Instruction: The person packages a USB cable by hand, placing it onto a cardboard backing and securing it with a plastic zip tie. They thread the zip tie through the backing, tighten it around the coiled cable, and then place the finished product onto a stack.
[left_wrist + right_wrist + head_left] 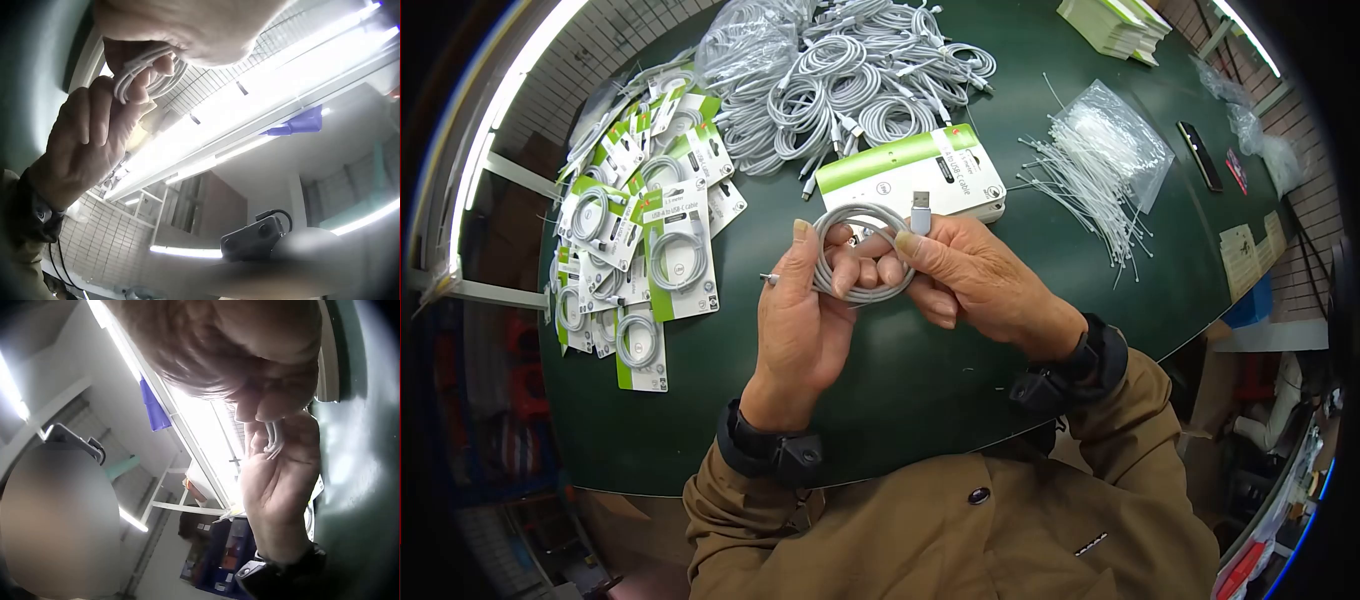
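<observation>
A coiled grey USB cable (870,296) is held up between both hands in the head view. My left hand (792,335) grips the coil's left side, thumb in front and fingers curled through the loop. On the right side, my right hand (1000,285) pinches the coil between thumb and fingers. A USB-A plug (920,213) points up by the right thumb, and the cable's other connector (769,278) pokes out left of the left hand. In the left wrist view the coil (128,81) shows between the hands; in the right wrist view only a bit of cable (273,440) shows.
Behind the hands lies a stack of white-green cable cards (910,175). Loose coiled cables (830,90) are heaped at the back, carded cables (675,225) at the left. White cable ties (1085,185), a dark phone-like object (1200,156) and more cards (1115,28) are on the right.
</observation>
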Action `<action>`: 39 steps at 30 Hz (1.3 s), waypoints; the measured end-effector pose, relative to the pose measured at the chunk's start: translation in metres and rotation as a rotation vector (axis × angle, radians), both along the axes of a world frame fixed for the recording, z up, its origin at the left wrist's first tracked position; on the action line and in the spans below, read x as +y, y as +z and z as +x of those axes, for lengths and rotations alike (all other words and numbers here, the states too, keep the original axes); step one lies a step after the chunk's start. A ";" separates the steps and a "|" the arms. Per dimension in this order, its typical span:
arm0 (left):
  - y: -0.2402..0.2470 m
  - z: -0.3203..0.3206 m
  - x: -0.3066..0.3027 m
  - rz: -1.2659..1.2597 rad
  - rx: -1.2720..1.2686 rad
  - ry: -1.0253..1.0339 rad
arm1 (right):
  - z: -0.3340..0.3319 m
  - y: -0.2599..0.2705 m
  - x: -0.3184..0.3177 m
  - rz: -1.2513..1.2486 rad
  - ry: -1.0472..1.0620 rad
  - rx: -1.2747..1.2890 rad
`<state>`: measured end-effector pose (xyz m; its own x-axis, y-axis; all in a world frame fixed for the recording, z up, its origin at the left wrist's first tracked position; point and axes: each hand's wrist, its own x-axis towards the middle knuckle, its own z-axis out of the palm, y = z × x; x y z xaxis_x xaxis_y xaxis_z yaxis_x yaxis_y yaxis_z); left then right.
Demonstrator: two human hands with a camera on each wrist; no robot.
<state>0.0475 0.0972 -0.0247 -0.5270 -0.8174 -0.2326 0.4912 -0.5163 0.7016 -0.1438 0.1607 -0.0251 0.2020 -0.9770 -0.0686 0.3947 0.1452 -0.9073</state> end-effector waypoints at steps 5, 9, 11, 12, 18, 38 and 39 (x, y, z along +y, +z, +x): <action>-0.018 0.015 -0.010 -0.058 0.169 -0.069 | 0.010 0.011 0.002 -0.076 -0.015 0.361; -0.001 0.017 -0.008 -0.036 0.131 -0.036 | 0.008 0.007 0.001 -0.001 0.023 0.234; -0.002 0.026 -0.013 -0.036 0.094 -0.118 | 0.004 -0.005 0.003 0.046 0.102 0.187; -0.002 0.031 -0.016 -0.048 0.082 -0.171 | 0.008 -0.003 0.003 0.083 0.065 0.118; 0.000 0.030 -0.015 -0.096 -0.151 -0.182 | 0.017 -0.014 0.003 0.095 -0.009 0.177; 0.002 0.024 -0.014 -0.241 -0.254 -0.162 | 0.008 0.002 0.002 -0.042 0.157 0.539; 0.002 0.016 -0.007 -0.278 -0.227 -0.082 | 0.007 0.001 0.001 -0.031 0.118 0.534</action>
<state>0.0640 0.0897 -0.0227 -0.5536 -0.8232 -0.1260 0.2721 -0.3219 0.9068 -0.1370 0.1616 -0.0243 0.2554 -0.9530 -0.1630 -0.1397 0.1304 -0.9816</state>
